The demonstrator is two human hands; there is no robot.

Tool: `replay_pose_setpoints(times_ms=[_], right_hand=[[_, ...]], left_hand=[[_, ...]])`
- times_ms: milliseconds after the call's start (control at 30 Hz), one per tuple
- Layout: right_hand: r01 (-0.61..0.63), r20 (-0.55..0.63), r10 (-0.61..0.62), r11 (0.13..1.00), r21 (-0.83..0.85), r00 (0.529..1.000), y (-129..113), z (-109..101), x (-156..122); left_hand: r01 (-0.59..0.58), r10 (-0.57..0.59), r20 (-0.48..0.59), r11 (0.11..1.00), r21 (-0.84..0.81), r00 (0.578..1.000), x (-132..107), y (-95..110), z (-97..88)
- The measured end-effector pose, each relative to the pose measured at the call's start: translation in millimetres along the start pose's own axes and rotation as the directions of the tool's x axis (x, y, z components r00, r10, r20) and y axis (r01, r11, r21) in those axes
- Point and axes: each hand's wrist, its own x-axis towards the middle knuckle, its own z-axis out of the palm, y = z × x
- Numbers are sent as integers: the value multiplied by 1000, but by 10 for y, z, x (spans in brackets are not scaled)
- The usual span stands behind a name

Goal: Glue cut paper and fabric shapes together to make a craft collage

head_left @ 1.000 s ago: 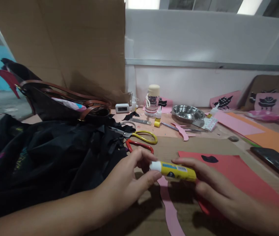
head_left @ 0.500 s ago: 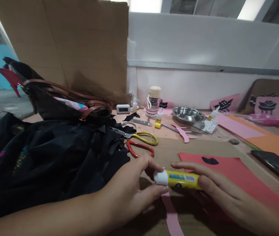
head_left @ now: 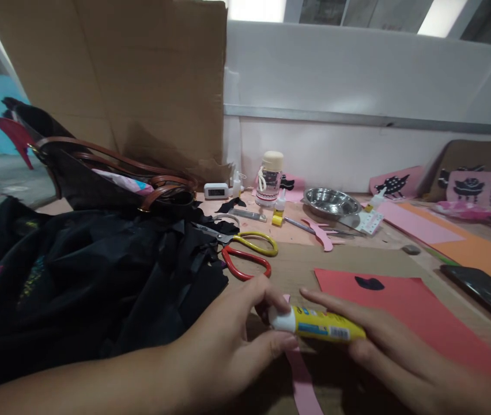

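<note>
A yellow glue stick [head_left: 327, 324] with a white cap [head_left: 283, 319] lies level between my hands, above the cardboard. The thumb and fingers of my left hand [head_left: 245, 328] are closed on the cap. At the yellow end, my right hand [head_left: 384, 334] has its thumb low on the near side and its index finger stretched along the far side. Below the stick, a wavy pink paper strip [head_left: 303, 383] runs toward me. To the right, partly under my right hand, is red paper [head_left: 405, 302] with a black leaf-shaped piece [head_left: 369, 283] on it.
Scissors [head_left: 248, 259] with red and yellow handles lie beside black fabric [head_left: 98, 276]. Behind stand a bottle [head_left: 270, 180], a metal bowl [head_left: 332, 202] and a small glue bottle [head_left: 279, 210]. A phone [head_left: 483, 291] lies at the right, a bag [head_left: 81, 178] at the left.
The glue stick has turned about its length, so its label sits lower, and its yellow end has dipped. My right thumb has slid down toward the end. My left hand keeps the cap.
</note>
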Motion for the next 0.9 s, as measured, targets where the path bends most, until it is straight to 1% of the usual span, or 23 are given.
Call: replay_pose_setpoints(times_ms=[33,67,133,200,267,300,400,433,467,533,567,600,633,700,767,833,900], right_hand=[[-48,13,47,998,34,999,9,-4,-8],[-85,36,82,993,78,996,12,-4,-3],[-113,63,105,982,151,992,-3,10,38],[-78,13,77,983,168,997,-39,32,96],[-26,-34,30,992,126,999,-76,47,137],[10,-39,-6,995,104,999,-89,47,144],[67,33,-70,994,87,997,-92,22,114],[59,60,-65,993,103,996,-83,12,94],[29,79,-40,990,140,996,-70,3,75],[-75,129,42,964,257,991,-44,-1,50],[-117,145,75,943,311,987,-34,4,48],[-143,146,97,929,342,984,-28,12,54],[-143,132,102,927,347,986,-27,24,66],[-85,78,65,952,294,995,-34,49,100],[-5,59,-9,972,237,998,-46,66,127],[47,96,-68,978,201,993,-53,66,131],[61,136,-84,984,168,987,-53,50,113]], left_hand=[[-29,29,-11,998,48,1000,-9,9,-3],[-32,33,-12,997,73,999,-12,17,-6],[6,-5,-14,999,49,1000,-4,35,-10],[62,-62,-17,998,-14,998,19,47,-11],[85,-86,-12,995,-53,996,43,48,-14],[102,-102,-6,993,-59,995,50,44,-16],[137,-137,7,990,-43,991,42,21,-21],[121,-121,-1,993,-17,993,31,15,-21],[80,-79,-14,997,12,997,17,12,-21],[-27,29,-24,997,73,999,-7,15,-20],[-57,60,-26,994,92,998,-12,21,-19],[-61,63,-26,994,93,998,-10,30,-18],[-40,42,-25,996,84,999,-2,40,-16],[45,-45,-18,998,39,999,30,59,-10],[118,-118,13,991,-56,993,61,72,-1],[167,-162,45,974,-155,986,73,73,7],[159,-153,47,972,-175,987,60,69,8]])
